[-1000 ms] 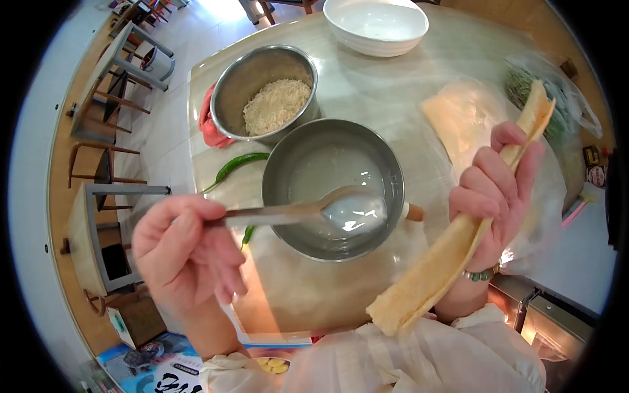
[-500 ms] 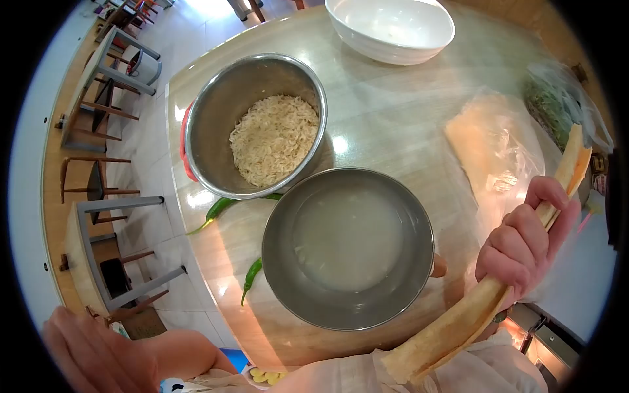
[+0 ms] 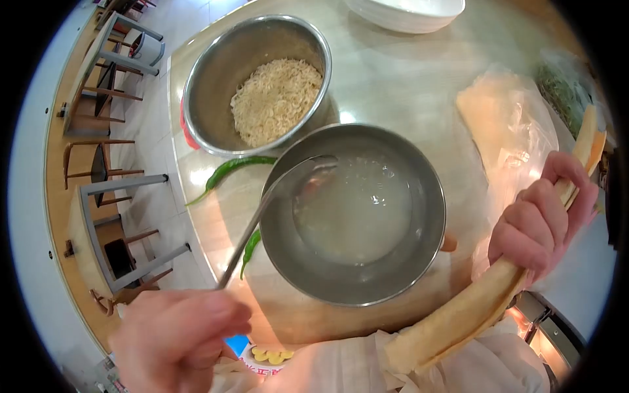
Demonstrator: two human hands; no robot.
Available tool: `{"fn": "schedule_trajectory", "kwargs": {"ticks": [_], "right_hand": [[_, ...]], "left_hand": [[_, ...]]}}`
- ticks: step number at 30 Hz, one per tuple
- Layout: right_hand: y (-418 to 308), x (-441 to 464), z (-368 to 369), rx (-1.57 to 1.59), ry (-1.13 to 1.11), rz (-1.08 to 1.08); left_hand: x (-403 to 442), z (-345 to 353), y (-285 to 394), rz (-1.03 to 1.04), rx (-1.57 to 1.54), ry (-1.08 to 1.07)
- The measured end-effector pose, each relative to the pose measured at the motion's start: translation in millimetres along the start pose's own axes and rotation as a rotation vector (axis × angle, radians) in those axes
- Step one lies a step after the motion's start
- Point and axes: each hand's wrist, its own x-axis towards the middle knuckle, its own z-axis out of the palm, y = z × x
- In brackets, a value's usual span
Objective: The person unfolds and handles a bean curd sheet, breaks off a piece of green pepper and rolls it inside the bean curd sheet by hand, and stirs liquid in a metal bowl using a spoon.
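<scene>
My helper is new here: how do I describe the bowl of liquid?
On the pale table, find the two metal vessels close together. The bowl is the one nearer the person, with a spoon in the left hand reaching over its rim. Cloudy liquid sets it apart from the pot, which holds pale, rice-like grains.

Left hand (image 3: 180, 334) holds a spoon (image 3: 298, 177); right hand (image 3: 540, 226) grips a flat yellowish strip (image 3: 458, 321).

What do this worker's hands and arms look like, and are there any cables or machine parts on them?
No machine parts or cables show. The left hand and right hand are a person's, with no gloves. The left sleeve is loose, creased, pale cream cloth. I can't make out any jewellery or markings.
</scene>
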Motion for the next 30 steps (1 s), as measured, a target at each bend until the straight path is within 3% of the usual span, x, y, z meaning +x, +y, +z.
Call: {"fn": "schedule_trajectory", "kwargs": {"ticks": [1, 5, 9, 12, 15, 16, 18, 22, 26, 30], "right_hand": [[-1, 0, 0, -0.003, 0.002, 0.012], [4, 0, 0, 0.041, -0.053, 0.018], [6, 1, -2, 0.058, -0.107, 0.025], [6, 2, -1, 0.055, -0.123, 0.028], [6, 0, 0, 0.054, -0.119, 0.024], [5, -1, 0, 0.051, -0.115, 0.021], [5, -1, 0, 0.051, -0.126, 0.033], [5, -1, 0, 0.058, -0.121, 0.035], [4, -3, 2, 0.051, -0.096, 0.023], [7, -3, 5, 0.032, -0.024, -0.013]], "left_hand": [[2, 5, 7, 0.008, 0.200, -0.089], [7, 7, 15, 0.050, 0.443, -0.334], [2, 7, 5, 0.140, 0.437, -0.342], [-1, 2, -6, -0.037, 0.177, -0.297], [-5, -1, -29, -0.497, -0.458, -0.147], [-7, 0, -38, -0.497, -0.458, -0.146], [-11, 5, -53, -0.602, -0.877, -0.091], [-9, 10, -66, -0.643, -1.136, -0.049], [-1, 6, -59, -0.571, -1.204, -0.016], [10, -18, -49, -0.280, -1.036, -0.092]]}}
